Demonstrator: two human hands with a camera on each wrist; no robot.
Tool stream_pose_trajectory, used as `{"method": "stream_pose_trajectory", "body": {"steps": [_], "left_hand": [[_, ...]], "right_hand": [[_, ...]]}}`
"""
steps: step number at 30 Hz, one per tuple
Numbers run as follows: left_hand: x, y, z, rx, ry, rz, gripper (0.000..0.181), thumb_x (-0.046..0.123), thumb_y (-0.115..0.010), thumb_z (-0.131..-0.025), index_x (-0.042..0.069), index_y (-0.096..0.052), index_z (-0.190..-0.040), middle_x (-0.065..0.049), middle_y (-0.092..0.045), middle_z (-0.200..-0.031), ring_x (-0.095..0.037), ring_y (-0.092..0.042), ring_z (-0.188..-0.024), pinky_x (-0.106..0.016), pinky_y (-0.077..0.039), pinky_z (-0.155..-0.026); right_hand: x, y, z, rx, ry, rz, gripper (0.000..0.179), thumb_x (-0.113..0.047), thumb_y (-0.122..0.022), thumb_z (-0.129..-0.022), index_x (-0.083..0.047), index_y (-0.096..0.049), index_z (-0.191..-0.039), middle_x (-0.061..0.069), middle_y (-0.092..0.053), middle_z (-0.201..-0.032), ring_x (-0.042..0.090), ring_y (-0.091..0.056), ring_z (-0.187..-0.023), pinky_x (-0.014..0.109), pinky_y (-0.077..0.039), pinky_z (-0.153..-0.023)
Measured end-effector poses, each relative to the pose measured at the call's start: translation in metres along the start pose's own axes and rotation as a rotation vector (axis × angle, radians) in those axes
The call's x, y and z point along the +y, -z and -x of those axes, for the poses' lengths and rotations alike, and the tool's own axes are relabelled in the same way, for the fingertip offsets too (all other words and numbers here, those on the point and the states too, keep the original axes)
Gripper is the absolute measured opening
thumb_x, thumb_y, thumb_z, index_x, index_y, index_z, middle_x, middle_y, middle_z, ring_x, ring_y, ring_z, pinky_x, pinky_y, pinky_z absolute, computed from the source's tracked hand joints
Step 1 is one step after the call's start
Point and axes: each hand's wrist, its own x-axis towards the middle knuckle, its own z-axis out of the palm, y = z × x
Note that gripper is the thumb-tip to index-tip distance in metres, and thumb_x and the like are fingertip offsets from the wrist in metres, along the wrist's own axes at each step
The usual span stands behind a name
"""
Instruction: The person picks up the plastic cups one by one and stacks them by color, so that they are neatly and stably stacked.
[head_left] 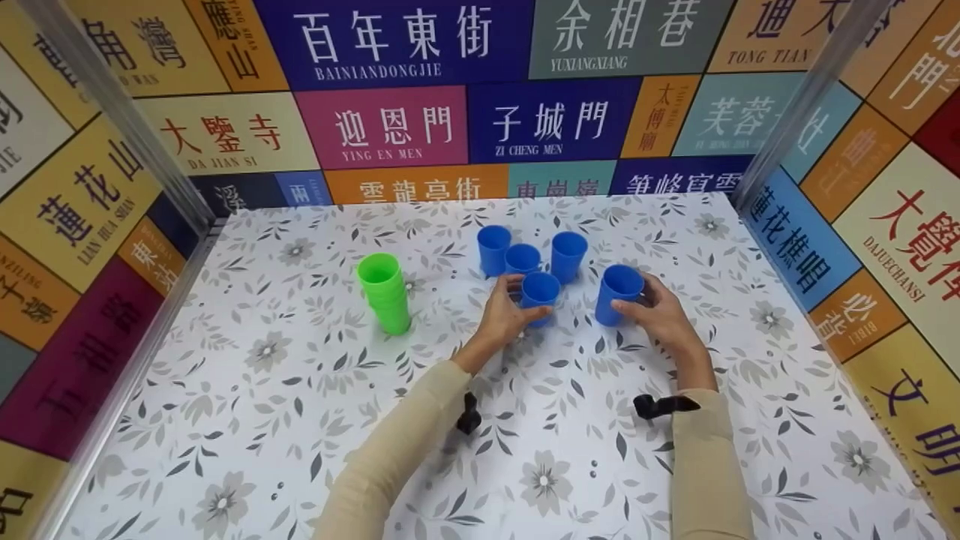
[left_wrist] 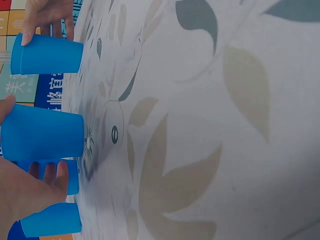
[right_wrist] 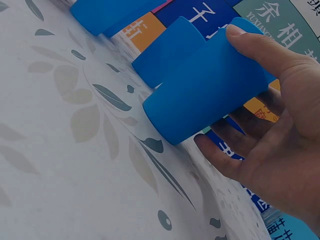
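Observation:
My left hand (head_left: pixel 504 316) holds the nearest blue cup (head_left: pixel 541 289) by its side, thumb at the front near the rim and fingers around the back. The left wrist view shows this upright cup (left_wrist: pixel 45 132) with its base close over the tablecloth. To the right, my right hand (head_left: pixel 666 316) grips another blue cup (head_left: pixel 615 296), thumb near the rim. In the right wrist view that cup (right_wrist: pixel 200 92) has its mouth up and the fingers behind it. Three more blue cups stand just behind: one at left (head_left: pixel 493 253), one in the middle (head_left: pixel 522 259), one at right (head_left: pixel 568 256).
A stack of bright green cups (head_left: pixel 385 294) stands left of the blue ones. White tablecloth (head_left: pixel 270 420) with grey flowers and leaves covers the table. Walls of coloured signs (head_left: pixel 390 124) enclose its back and sides. Black bands (head_left: pixel 664 406) sit on both wrists.

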Motion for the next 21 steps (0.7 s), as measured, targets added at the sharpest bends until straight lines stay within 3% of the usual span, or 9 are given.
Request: {"method": "stream_pose_trajectory", "body": {"steps": [11,21], "left_hand": [[0.002,-0.008,-0.002,0.036,0.005,0.033,0.07,0.019,-0.087,-0.077,0.008,-0.048,-0.134,-0.018,-0.058,-0.135,-0.03,-0.056,-0.126,-0.04,-0.047,-0.108],[0.026,-0.015,0.0,0.0,-0.055,0.019,0.073,0.025,-0.086,-0.078,0.009,-0.047,-0.138,-0.015,-0.058,-0.136,-0.027,-0.056,-0.127,-0.04,-0.047,-0.109]], "right_hand": [[-0.002,0.0,0.0,-0.001,-0.015,0.006,0.098,-0.043,-0.077,-0.087,-0.015,-0.019,-0.161,0.018,-0.025,-0.165,0.038,-0.027,-0.152,0.052,-0.025,-0.124],[0.0,-0.001,0.0,-0.001,0.022,-0.032,0.088,-0.034,-0.076,-0.09,-0.01,-0.026,-0.159,0.02,-0.031,-0.162,0.038,-0.03,-0.151,0.051,-0.025,-0.124]]}}
